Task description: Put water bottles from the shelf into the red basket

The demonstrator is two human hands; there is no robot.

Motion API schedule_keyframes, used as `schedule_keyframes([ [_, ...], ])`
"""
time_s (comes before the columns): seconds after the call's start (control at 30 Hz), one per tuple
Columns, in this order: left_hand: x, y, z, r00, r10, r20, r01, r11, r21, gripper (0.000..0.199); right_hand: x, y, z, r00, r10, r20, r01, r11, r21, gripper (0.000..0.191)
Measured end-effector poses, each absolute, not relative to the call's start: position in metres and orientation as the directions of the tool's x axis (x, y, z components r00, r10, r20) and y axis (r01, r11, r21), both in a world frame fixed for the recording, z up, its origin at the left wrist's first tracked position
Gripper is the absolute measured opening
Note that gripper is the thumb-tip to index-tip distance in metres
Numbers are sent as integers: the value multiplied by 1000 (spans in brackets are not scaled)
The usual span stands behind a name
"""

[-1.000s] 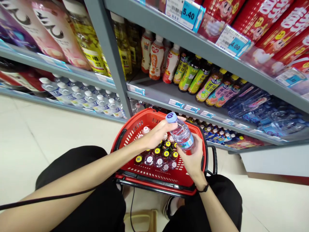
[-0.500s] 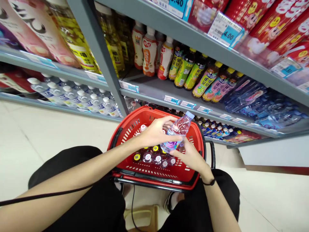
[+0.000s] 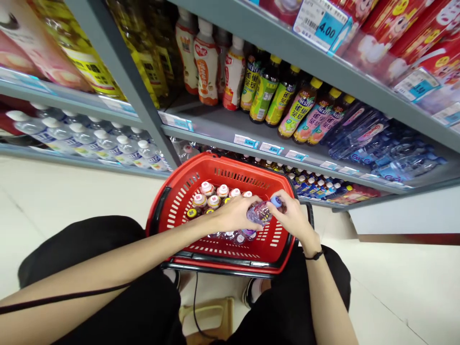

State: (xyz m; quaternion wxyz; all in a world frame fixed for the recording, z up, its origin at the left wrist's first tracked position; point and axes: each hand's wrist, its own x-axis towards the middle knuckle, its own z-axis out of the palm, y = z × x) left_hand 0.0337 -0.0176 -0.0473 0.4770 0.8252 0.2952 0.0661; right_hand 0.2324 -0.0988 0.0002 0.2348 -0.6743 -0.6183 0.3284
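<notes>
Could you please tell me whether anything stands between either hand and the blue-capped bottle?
Nothing visible does: the left hand is around the body of the blue-capped bottle, and the right hand is at its cap.

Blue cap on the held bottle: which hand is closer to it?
The right hand: its fingers are at the blue cap. The left hand holds the clear bottle farther down its body.

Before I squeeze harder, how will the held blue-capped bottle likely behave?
The bottle looks clear plastic, so it may flex under the left hand. Its rounded body would probably roll on its side. Its gloss suggests slipperiness.
</notes>
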Motion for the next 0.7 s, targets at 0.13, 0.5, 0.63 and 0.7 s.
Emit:
schedule_keyframes([
  [0.13,34,-16,-49,854,461,-240,431,-370,823,68,244,-101,-4,-65,973,-222,691,-117,-714,21],
  [0.5,-13,10,-40,660,492,-568,743,-541,394,28,266,-91,-40,165,802,-574,980,-199,3,25],
  [0.63,-11,7,-31,713,470,-520,695,-568,441,33,265,-78,-62,230,726,-648,972,-209,111,33],
  [0.7,-11,3,-26,729,460,-507,680,-577,453,32,264,-73,-74,234,701,-674,972,-191,139,37],
])
